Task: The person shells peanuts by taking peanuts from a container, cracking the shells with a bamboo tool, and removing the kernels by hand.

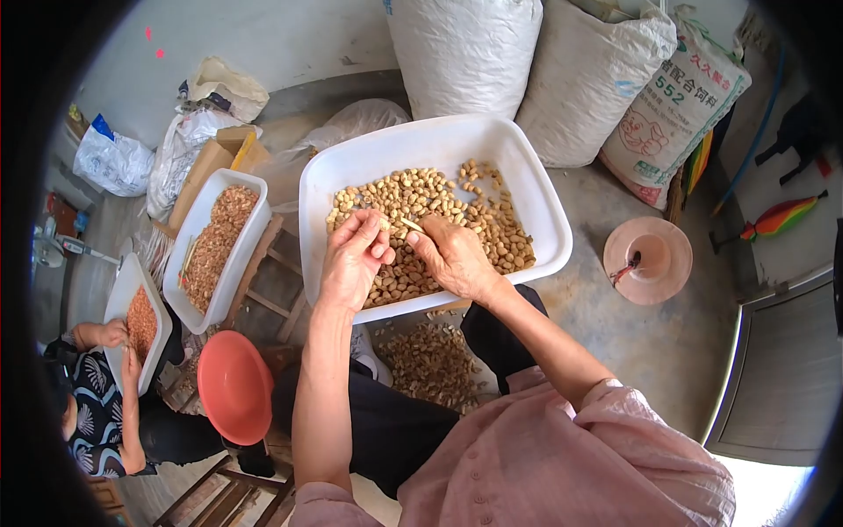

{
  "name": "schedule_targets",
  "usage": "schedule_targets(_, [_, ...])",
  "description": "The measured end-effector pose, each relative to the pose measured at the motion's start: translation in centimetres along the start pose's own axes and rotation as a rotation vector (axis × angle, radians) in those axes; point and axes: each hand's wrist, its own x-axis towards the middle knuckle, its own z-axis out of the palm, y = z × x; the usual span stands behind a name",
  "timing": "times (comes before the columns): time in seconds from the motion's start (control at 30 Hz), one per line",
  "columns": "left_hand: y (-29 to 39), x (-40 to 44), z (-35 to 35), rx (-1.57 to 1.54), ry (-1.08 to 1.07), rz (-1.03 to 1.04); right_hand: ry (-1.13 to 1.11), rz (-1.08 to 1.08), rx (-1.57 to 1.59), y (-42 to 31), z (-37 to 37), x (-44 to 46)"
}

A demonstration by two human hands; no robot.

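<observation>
A white plastic tub (338,171) in front of me holds many unshelled peanuts (408,189). Above them, my left hand (349,255) pinches a peanut (384,225) between thumb and fingertips. My right hand (457,256) is closed on a pale, thin stick-like tool (411,226), whose tip points toward that peanut. The two hands are close together near the middle of the tub. Most of the tool lies hidden inside my right hand, so its exact kind is unclear.
Peanut shells (430,360) lie on the floor between my legs. On the left are a tub of shelled peanuts (262,198), a red basin (235,386) and another person (101,404) with a tub. Full white sacks (465,57) and a pinkish hat-shaped basin (672,255) stand beyond.
</observation>
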Motion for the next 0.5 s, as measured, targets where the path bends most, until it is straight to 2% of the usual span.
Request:
schedule_targets(0.13, [0.1,0.0,-0.04,-0.054,-0.012,-0.032,0.055,-0.095,-0.086,-0.18,0.19,-0.06])
schedule_targets(0.5, [-0.82,0.07,0.08,-0.155,0.043,-0.066,0.054,-0.081,-0.054,0.14,0.48,-0.34])
